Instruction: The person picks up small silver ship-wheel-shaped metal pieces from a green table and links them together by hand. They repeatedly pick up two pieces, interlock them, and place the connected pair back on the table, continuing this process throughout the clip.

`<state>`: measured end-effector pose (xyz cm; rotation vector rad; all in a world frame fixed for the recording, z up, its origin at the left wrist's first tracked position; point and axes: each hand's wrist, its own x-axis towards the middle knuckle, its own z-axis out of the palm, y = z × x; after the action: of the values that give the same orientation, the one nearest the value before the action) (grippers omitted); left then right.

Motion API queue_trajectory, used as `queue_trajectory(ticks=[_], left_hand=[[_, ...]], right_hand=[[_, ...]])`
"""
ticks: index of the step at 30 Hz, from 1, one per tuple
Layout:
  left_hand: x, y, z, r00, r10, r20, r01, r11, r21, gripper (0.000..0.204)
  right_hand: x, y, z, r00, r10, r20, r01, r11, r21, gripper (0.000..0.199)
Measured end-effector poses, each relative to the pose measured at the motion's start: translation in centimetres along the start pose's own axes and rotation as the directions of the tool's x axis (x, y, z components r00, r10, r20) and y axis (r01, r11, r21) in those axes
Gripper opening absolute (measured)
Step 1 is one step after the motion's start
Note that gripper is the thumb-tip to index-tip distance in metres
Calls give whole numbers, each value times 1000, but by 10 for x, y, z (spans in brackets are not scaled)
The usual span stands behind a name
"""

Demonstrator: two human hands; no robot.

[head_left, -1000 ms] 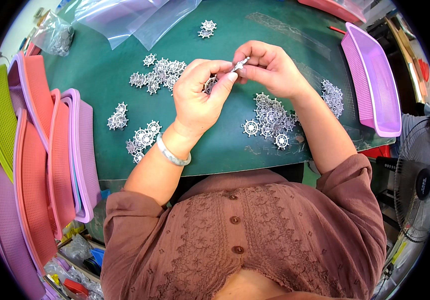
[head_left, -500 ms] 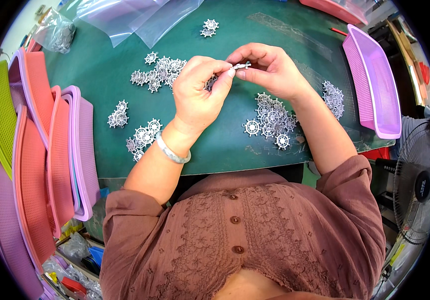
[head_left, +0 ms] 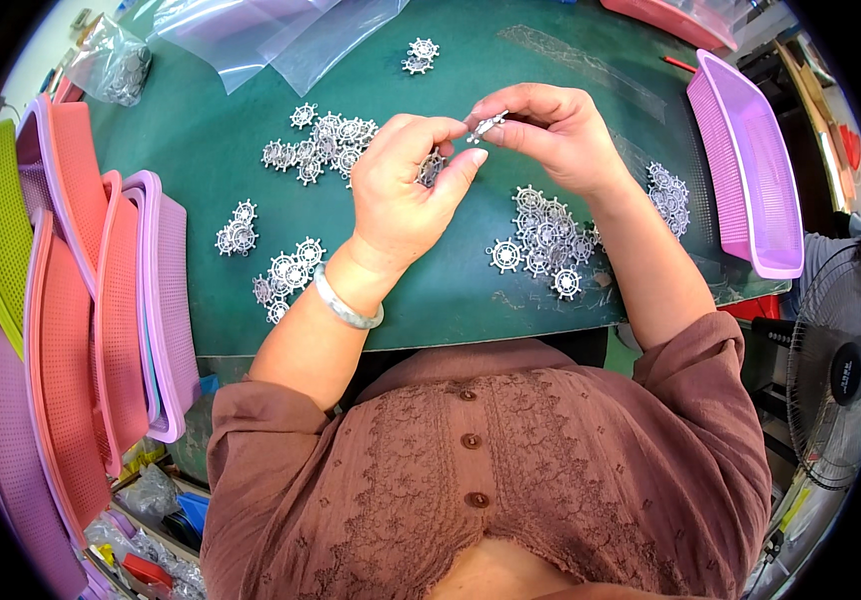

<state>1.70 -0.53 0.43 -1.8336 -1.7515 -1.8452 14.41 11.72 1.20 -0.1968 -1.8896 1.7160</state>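
Between the thumb and forefinger of my right hand (head_left: 556,135) a small silver ship's-wheel charm (head_left: 489,127) is pinched, seen nearly edge-on. My left hand (head_left: 401,190) is close beside it, its thumb and forefinger parted, the forefinger tip almost at the charm. More wheel charms (head_left: 432,168) show in the gap under the left forefinger, held by the curled fingers, which are mostly hidden. A pile of the same charms (head_left: 549,235) lies by my right wrist. Another pile (head_left: 323,145) spreads out left of my left hand, with a smaller group (head_left: 289,277) near my left forearm.
Further small groups of charms lie at the far middle (head_left: 420,56), the left (head_left: 238,230) and beyond my right forearm (head_left: 668,198). A purple basket (head_left: 741,165) stands at the right edge of the green table (head_left: 451,290). Stacked baskets (head_left: 71,330) line the left; a fan (head_left: 836,370) stands right.
My left thumb and forefinger have come off the charm and parted. My right hand has shifted slightly right and tilted the charm. The piles are unchanged.
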Motion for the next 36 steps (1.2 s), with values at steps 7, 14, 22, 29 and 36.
queue_trajectory(ticks=[7, 14, 22, 29, 36], left_hand=[[-2, -5, 2, 1000, 20, -10, -20, 999, -33, 12], [-1, -1, 0, 999, 31, -24, -32, 999, -12, 9], [0, 0, 0, 996, 76, -45, -75, 997, 30, 11], [0, 0, 0, 994, 100, -43, -99, 995, 31, 11], [-1, -1, 1, 990, 136, -28, -135, 991, 18, 13]], right_hand=[[0, 2, 2, 997, 68, 26, -70, 993, 99, 17], [-1, 0, 4, 996, 88, 8, -88, 995, 46, 18], [-1, 3, 0, 997, 67, 26, -67, 998, 13, 17], [-1, 4, 1, 994, 100, 39, -100, 995, 4, 15], [-1, 2, 2, 992, 114, 45, -114, 993, -14, 16]])
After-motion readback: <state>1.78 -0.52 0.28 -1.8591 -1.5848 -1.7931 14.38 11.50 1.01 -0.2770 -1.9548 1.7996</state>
